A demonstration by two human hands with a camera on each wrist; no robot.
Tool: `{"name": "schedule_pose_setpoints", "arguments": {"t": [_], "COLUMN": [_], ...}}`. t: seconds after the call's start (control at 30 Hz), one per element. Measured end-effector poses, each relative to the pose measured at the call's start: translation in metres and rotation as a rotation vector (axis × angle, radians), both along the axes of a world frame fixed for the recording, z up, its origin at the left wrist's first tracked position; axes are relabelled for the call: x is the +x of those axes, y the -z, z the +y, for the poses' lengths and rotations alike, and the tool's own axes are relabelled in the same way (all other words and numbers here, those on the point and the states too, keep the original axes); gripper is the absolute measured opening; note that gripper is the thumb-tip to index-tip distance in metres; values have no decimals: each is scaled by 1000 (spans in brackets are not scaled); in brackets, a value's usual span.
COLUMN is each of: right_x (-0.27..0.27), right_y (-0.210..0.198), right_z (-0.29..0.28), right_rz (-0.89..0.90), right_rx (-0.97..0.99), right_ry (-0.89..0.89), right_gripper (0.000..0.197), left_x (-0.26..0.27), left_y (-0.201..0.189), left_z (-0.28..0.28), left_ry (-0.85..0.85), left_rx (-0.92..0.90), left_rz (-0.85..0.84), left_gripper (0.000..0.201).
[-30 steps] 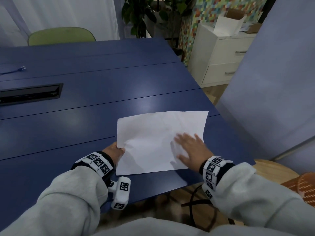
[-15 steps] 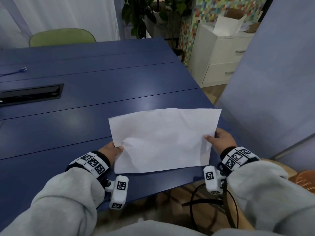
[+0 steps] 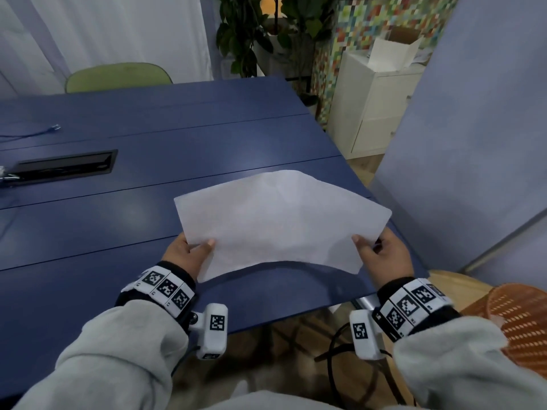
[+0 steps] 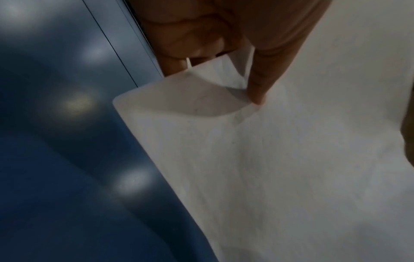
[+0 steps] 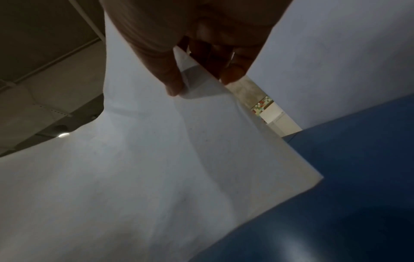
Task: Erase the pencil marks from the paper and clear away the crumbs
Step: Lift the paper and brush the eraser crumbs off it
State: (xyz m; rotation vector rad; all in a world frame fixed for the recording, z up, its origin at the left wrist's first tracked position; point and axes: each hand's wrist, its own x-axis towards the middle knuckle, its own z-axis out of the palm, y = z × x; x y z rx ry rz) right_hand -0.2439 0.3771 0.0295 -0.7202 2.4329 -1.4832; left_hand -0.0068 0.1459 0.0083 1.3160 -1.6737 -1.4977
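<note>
A white sheet of paper (image 3: 278,220) is held up above the near right corner of the blue table (image 3: 148,179), bowed upward in its middle. My left hand (image 3: 189,250) pinches its left edge, thumb on top and fingers beneath. My right hand (image 3: 381,253) pinches the right edge the same way. In the left wrist view the thumb presses on the paper (image 4: 280,168) near its corner. The right wrist view shows the paper (image 5: 134,177) gripped between thumb and fingers. No pencil marks or crumbs can be made out, and no eraser is in view.
A black cable slot (image 3: 62,167) is set into the table at far left. A green chair (image 3: 118,75) stands behind the table. A white cabinet (image 3: 373,108) and a grey partition (image 3: 473,128) stand to the right. An orange mesh basket (image 3: 521,321) sits at lower right.
My right hand left the paper's surface and took hold of its right edge. Both hands then lifted the sheet off the table, and it now bows upward.
</note>
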Motion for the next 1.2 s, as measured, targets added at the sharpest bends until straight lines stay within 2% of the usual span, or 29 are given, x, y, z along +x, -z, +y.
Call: {"name": "schedule_pose_setpoints", "arguments": {"t": [0.13,0.27,0.37,0.5,0.6,0.77,0.97,1.07,1.2], "right_x": [8,15,16,14,12,10,-5,-19,-37], "right_y": [0,9,3,0,-7,1,2,3,9], "right_z": [6,7,7,7,6,5,7,3,-2], "right_rz": [-11,-100,-18,10,88,-3,-34,-59,-114], "right_rx": [4,226,157,212,154,296,170,142,203], "right_ry": [-25,-64,-69,-105,-96,-108,-33,-10,-54], "right_gripper": [16,25,23,26,22,30,22,22,26], "left_x": [2,2,1,4,4,2,-4,-12,-22], "left_y": [1,12,12,15,10,16,16,11,2], "left_z": [19,33,37,36,37,36,24,19,10], "left_ry": [-51,-34,-59,-45,-43,-14,20,30,29], "left_rx": [-29,-8,11,-2,-42,-11,-53,-14,5], "left_rz": [-13,-158,-153,-178,-188,-278,-327,-295,-252], "left_gripper": [31,38,33,38,38,37,32,28,19]}}
